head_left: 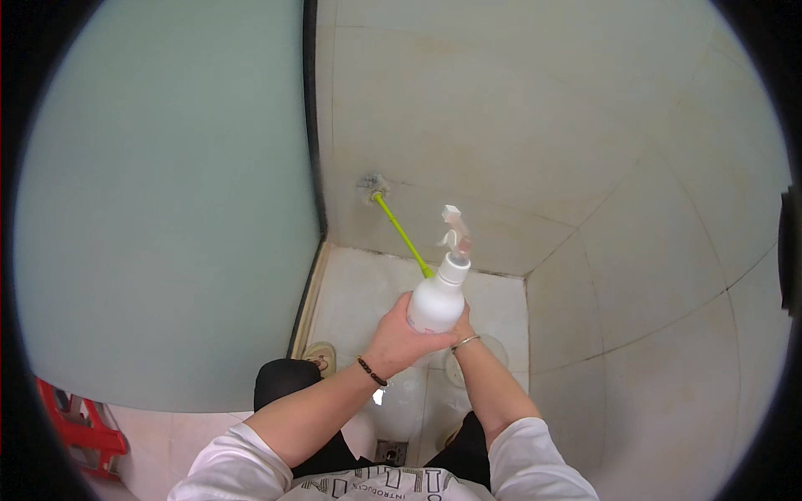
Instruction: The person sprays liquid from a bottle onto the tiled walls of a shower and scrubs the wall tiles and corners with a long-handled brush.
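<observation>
A white spray bottle [435, 306] with a pump trigger top stands tilted in front of me. My left hand [402, 340] is wrapped round its lower body, with the thumb across the front. On the bottle's right side is my right hand [464, 326], mostly hidden behind it, so its fingers do not show. Beyond the bottle, a brush with a lime-green handle [402, 233] slants up to the left. Its round greyish bristle head [373, 188] is at the tiled wall. The handle's near end passes out of sight behind the bottle.
Frosted glass [167, 209] with a dark edge strip stands on the left. Stained tiled walls [501, 125] rise ahead and on the right. A floor drain [392, 452] lies between my legs, a slipper [321, 357] is near the glass, and a red plastic stool [88, 430] stands lower left.
</observation>
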`<action>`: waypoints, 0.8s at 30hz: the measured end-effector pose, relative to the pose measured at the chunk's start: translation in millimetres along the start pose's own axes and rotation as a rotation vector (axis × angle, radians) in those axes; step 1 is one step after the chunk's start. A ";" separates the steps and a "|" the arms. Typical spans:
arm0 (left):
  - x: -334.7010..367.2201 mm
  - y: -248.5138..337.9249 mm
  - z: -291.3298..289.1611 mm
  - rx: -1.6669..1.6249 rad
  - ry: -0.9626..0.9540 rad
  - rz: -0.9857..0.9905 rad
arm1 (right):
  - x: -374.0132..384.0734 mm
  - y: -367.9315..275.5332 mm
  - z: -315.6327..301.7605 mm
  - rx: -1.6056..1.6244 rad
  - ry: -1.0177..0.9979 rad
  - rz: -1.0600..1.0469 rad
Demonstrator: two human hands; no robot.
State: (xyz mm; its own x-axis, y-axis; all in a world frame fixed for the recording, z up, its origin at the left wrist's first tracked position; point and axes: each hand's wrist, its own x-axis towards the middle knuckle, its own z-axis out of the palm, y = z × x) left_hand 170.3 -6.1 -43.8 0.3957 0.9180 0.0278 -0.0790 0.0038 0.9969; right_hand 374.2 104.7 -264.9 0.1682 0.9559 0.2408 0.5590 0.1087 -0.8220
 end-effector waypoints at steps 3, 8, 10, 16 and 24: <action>-2.1 -24.2 -34.5 -0.036 0.094 0.007 | -15.1 -80.0 15.1 -0.396 -0.112 -0.170; -3.7 -5.2 -40.7 0.020 0.126 -0.010 | -4.1 -66.9 -81.1 -0.737 -0.069 0.140; -2.2 -4.6 -17.2 0.016 0.134 -0.019 | -15.1 -26.4 -138.9 -0.725 -0.030 0.095; -2.8 -14.3 -26.3 0.019 0.119 -0.028 | -2.8 -46.5 -100.4 -0.729 -0.043 0.044; 5.5 -26.2 -24.9 0.182 0.195 -0.004 | 82.5 -80.6 30.0 -0.556 -0.121 -0.242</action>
State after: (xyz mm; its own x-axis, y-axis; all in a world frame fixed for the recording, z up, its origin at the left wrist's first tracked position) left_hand 151.8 8.8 -71.7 0.2108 0.9772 0.0269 0.0946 -0.0478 0.9944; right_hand 318.7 182.9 -194.3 -0.0915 0.9497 0.2996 0.9149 0.1990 -0.3512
